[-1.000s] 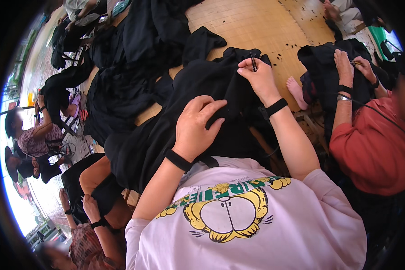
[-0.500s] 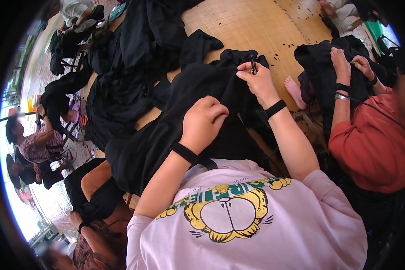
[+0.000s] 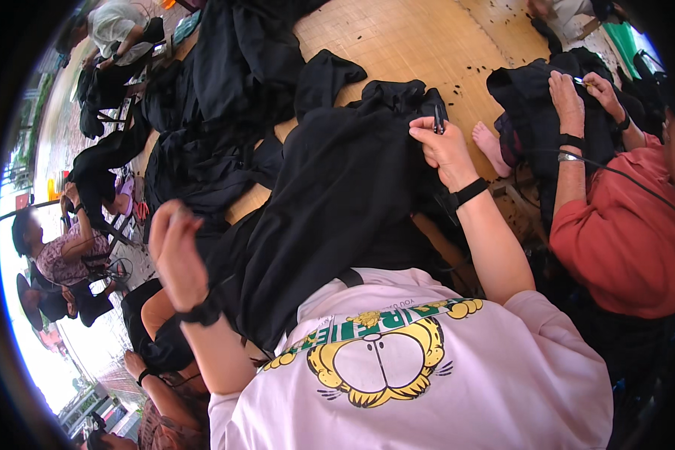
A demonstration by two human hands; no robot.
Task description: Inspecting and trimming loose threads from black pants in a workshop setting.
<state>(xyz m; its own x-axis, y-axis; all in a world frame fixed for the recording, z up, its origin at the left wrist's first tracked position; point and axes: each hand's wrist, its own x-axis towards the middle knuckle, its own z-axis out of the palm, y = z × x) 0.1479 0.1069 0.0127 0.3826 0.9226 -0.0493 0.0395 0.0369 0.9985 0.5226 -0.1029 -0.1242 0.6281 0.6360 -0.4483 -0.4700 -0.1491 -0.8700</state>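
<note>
A large black garment or cloth (image 3: 326,180) lies across my lap and runs up onto the tan work surface. Over its far right edge is my right hand (image 3: 446,150), its fingers closed around a small black two-pronged tool, apparently thread snips (image 3: 437,118). The tool points upward, away from me. My left hand (image 3: 176,251) is raised at the left, beside the cloth, and motion blurs its fingers. Nothing shows clearly in it. Both wrists wear black bands.
More black cloth (image 3: 236,67) is heaped at far left on the tan surface (image 3: 397,30), which carries scattered dark bits. At right, a person in a red top (image 3: 615,229) works on black cloth (image 3: 529,90) with a small tool. Other seated people are at left.
My left hand has swung left, off the middle of the black cloth. My right hand has shifted slightly right and nearer to me, still holding the small black snips.
</note>
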